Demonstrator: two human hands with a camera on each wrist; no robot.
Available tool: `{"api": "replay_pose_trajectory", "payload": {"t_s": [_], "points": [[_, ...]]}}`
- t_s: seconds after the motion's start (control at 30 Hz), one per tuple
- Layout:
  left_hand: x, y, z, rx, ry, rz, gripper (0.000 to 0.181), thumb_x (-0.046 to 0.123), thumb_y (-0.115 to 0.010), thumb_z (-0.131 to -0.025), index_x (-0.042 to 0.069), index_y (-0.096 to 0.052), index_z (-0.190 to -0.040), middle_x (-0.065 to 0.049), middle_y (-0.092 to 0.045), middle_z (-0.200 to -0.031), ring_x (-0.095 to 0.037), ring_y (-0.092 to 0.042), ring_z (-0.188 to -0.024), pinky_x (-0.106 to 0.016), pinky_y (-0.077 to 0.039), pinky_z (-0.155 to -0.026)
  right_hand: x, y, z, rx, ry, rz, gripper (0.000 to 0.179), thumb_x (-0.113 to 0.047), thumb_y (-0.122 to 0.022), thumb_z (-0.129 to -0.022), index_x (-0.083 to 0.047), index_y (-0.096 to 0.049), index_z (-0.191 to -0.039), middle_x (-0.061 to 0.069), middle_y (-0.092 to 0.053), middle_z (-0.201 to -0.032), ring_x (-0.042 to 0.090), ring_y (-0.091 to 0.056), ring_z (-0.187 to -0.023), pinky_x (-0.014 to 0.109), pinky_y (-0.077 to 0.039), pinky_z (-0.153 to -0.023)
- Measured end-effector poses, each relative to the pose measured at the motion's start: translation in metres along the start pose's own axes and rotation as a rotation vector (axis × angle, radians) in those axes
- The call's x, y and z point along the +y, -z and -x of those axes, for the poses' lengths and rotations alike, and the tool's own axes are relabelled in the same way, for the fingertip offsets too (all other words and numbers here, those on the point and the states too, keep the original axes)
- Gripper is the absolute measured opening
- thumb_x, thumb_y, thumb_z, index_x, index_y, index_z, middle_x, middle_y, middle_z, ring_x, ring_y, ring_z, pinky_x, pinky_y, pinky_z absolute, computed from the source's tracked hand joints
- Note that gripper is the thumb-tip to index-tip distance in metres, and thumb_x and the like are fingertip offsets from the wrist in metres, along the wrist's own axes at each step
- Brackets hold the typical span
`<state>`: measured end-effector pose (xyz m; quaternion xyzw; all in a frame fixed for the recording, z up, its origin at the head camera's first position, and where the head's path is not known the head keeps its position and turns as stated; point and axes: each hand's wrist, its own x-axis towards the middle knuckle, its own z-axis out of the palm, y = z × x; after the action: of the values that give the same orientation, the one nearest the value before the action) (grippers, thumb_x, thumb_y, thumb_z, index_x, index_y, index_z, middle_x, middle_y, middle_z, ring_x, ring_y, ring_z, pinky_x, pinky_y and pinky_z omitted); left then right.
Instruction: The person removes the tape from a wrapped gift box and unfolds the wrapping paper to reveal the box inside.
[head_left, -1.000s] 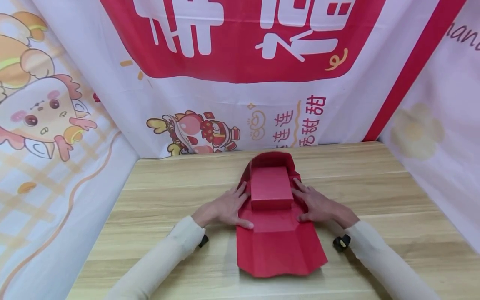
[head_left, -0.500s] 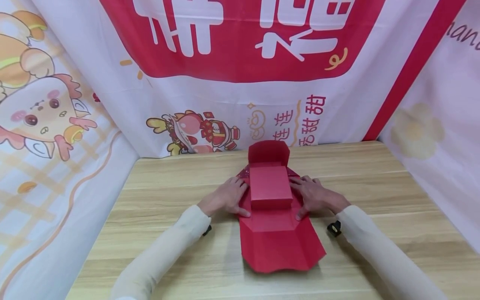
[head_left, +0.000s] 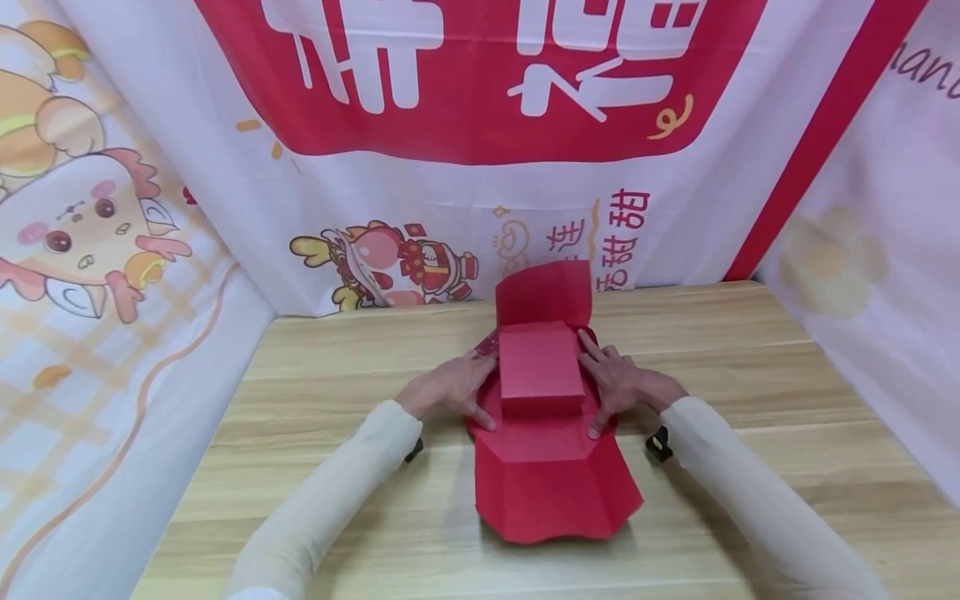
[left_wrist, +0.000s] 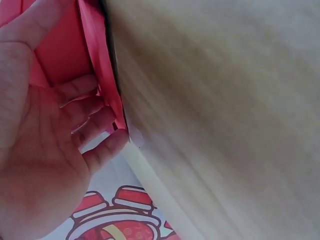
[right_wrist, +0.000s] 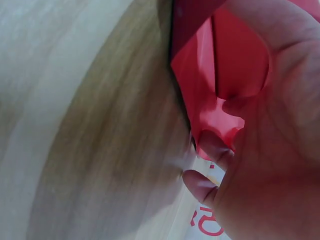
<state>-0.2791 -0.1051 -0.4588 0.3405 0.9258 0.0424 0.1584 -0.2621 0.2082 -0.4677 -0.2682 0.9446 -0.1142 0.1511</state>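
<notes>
A small closed red box sits on a larger creased red card sheet, between my two hands in the head view. My left hand rests at the left side of the box, fingers and thumb spread along the sheet's side. In the left wrist view, its fingertips lie at the edge of the red card. On the other side, my right hand touches the sheet, its fingers stretched forward beside the box and thumb toward the front. The sheet's back flap stands up behind the box.
A light wood table lies under everything. Printed cloth walls enclose its back, left and right. A dark wrist device hangs under the right wrist.
The back flap has risen from a folded-over shape to standing upright. Both hands have drawn slightly inward against the sheet's sides, and its front end has shifted a little backward.
</notes>
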Motion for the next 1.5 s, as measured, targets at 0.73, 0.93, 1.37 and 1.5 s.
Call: {"api": "replay_pose_trajectory", "payload": {"t_s": [0.73, 0.93, 1.37, 1.5], "points": [[-0.02, -0.001, -0.007, -0.091, 0.139, -0.062, 0.138, 0.078, -0.077, -0.057, 0.016, -0.007, -0.159, -0.019, 0.001, -0.166, -0.038, 0.002, -0.153, -0.048, -0.004, -0.128, 0.005, -0.001, -0.013, -0.145, -0.072, -0.021, 0.145, -0.062, -0.088, -0.054, -0.003, -0.004, -0.157, 0.022, 0.009, -0.164, 0.042, 0.009, -0.151, 0.072, -0.008, -0.117], [-0.019, 0.003, -0.007, -0.103, 0.215, -0.025, 0.142, 0.082, -0.076, -0.051, 0.025, -0.002, -0.159, -0.014, 0.005, -0.167, -0.034, -0.007, -0.153, -0.048, -0.019, -0.126, 0.005, 0.002, -0.011, -0.159, -0.092, -0.043, 0.148, -0.062, -0.087, -0.055, -0.004, 0.002, -0.157, 0.021, 0.013, -0.164, 0.042, 0.012, -0.15, 0.072, -0.003, -0.118], [-0.013, -0.006, 0.003, -0.071, 0.151, -0.061, 0.14, 0.082, -0.078, -0.048, 0.022, -0.015, -0.158, -0.018, -0.01, -0.162, -0.039, -0.01, -0.15, -0.05, -0.019, -0.125, -0.003, -0.001, -0.006, -0.123, -0.087, -0.021, 0.146, -0.062, -0.089, -0.052, 0.001, -0.008, -0.155, 0.026, 0.003, -0.162, 0.048, 0.004, -0.149, 0.071, -0.009, -0.118], [-0.015, -0.009, 0.003, -0.099, 0.143, -0.048, 0.143, 0.082, -0.076, -0.051, 0.019, -0.007, -0.159, -0.018, 0.0, -0.165, -0.037, -0.005, -0.152, -0.048, -0.017, -0.126, -0.001, -0.003, -0.005, -0.163, -0.113, -0.049, 0.149, -0.063, -0.089, -0.052, 0.001, -0.002, -0.156, 0.026, 0.013, -0.162, 0.046, 0.013, -0.149, 0.069, -0.002, -0.12]]}}
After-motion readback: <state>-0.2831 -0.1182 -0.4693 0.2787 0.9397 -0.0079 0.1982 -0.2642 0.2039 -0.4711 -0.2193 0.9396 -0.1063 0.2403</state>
